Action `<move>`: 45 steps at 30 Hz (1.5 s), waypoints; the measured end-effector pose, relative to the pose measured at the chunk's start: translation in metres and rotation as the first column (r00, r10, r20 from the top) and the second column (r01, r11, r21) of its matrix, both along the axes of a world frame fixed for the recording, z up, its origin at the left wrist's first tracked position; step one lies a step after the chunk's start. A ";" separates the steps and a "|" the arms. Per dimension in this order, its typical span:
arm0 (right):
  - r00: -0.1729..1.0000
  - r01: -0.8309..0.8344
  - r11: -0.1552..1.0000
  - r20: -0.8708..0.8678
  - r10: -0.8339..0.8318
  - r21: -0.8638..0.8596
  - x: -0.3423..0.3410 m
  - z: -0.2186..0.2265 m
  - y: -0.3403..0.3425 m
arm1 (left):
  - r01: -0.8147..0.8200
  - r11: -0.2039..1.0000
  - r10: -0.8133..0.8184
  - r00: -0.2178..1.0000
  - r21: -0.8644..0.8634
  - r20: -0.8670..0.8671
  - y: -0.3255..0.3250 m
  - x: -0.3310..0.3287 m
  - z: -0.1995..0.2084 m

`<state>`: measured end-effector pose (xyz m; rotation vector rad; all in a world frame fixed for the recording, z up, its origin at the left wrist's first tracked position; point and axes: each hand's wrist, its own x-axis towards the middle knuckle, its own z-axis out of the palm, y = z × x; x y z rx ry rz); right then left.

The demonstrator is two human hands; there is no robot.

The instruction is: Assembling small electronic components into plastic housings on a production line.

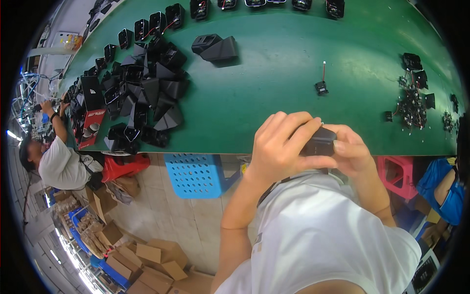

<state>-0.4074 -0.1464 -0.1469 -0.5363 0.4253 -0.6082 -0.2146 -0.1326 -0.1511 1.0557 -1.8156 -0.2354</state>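
Note:
Between both hands, at the table's near edge, is a black plastic housing (319, 143). My left hand (284, 144) is closed over its left side, with the thumb along the bottom. My right hand (353, 149) grips the right end, thumb pressed on its face. A small pale tip shows at the housing's top; what lies inside is hidden. Beyond my hands, a small black part with a red wire (321, 87) lies alone on the green table (274, 83). Farther left, two black angular housings (215, 47) rest against each other.
A heap of black housings (149, 90) covers the table's left. More open housings line the far edge. Small black parts with wires (412, 108) are piled at right. A blue stool (193, 175) and a pink stool (395, 176) stand below the edge. Another person (61, 164) works at far left.

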 end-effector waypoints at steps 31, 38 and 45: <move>0.239 -0.681 0.098 -0.346 -0.907 -0.726 -0.093 0.018 -0.247 | -0.421 0.866 0.394 0.907 0.270 0.150 -0.052 0.058 -0.004; 0.347 -0.548 0.277 -0.516 -0.783 -0.789 -0.047 0.054 -0.112 | -0.422 0.846 0.464 0.884 0.325 -0.059 -0.033 0.057 -0.013; 0.122 -0.591 0.448 -0.623 -0.773 -0.671 0.009 0.013 -0.073 | -0.322 0.861 0.417 0.890 0.394 -0.183 -0.019 0.050 -0.019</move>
